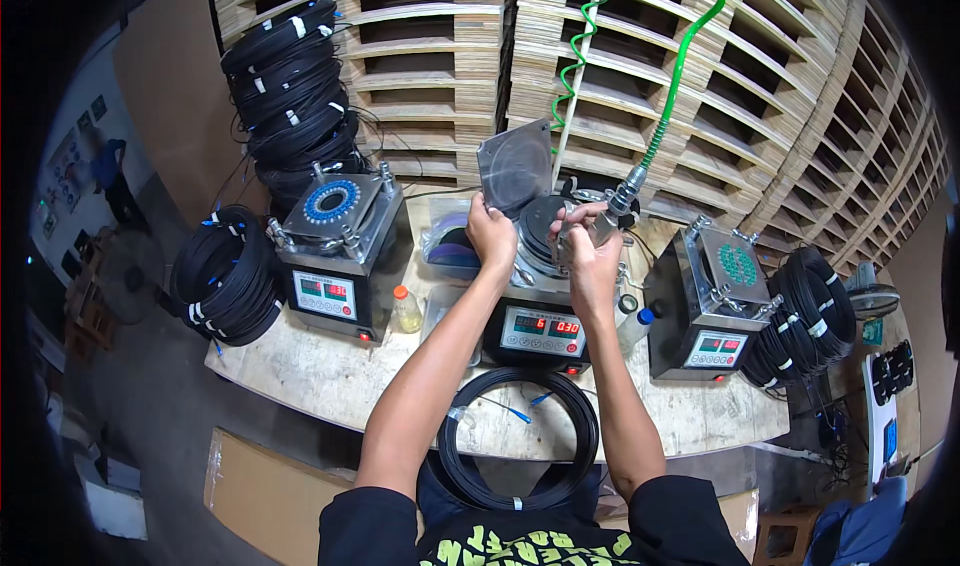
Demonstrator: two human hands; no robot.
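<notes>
My left hand (490, 234) pinches the lower edge of a grey square polishing plate (514, 174), held tilted up above the middle machine (535, 326). My right hand (590, 251) grips a metal air nozzle (612, 214) on a green coiled hose (680, 76), its tip pointed at the round black pad (545, 231) on top of the middle machine. A black cable coil (520, 436) with blue-tipped ends lies on the table edge in front of me, between my forearms.
Two similar metal machines stand left (335, 256) and right (715, 306) on the worn bench (320, 376). Black cable coils pile at the left (290, 96), (225, 276) and right (805, 316). Small bottles (405, 311) stand between machines. Wooden pallets (700, 116) rise behind.
</notes>
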